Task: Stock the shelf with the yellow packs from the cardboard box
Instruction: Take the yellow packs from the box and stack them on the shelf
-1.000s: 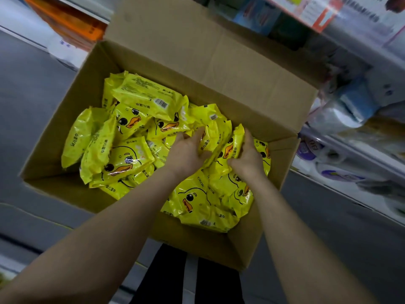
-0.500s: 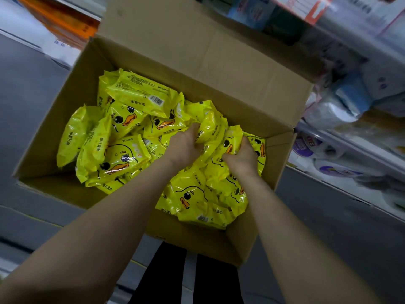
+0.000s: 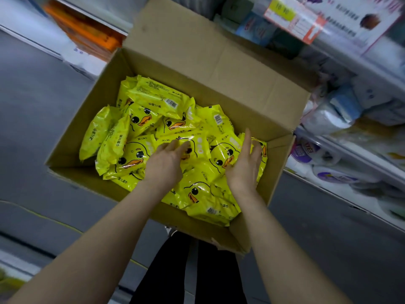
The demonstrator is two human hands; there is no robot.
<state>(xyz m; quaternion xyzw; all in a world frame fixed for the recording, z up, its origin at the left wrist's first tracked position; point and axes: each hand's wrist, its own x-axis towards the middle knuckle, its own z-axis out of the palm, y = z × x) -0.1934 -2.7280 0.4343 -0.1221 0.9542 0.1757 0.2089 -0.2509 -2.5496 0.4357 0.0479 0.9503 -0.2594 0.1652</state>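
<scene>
both my grips have let go and spread wide: left hand [image 3: 165,164] resting on the yellow packs [image 3: 140,154], right hand [image 3: 244,165] beside them, everything still in the cardboard box [image 3: 197,69], shelf [image 3: 350,150] unstocked.

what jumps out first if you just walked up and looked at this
The heap of yellow packs printed with a duck face, filling the open cardboard box at the centre. Over the pile's right part, the left hand and right hand are spread open, gripping nothing. Stocked shelves run along the right.
</scene>
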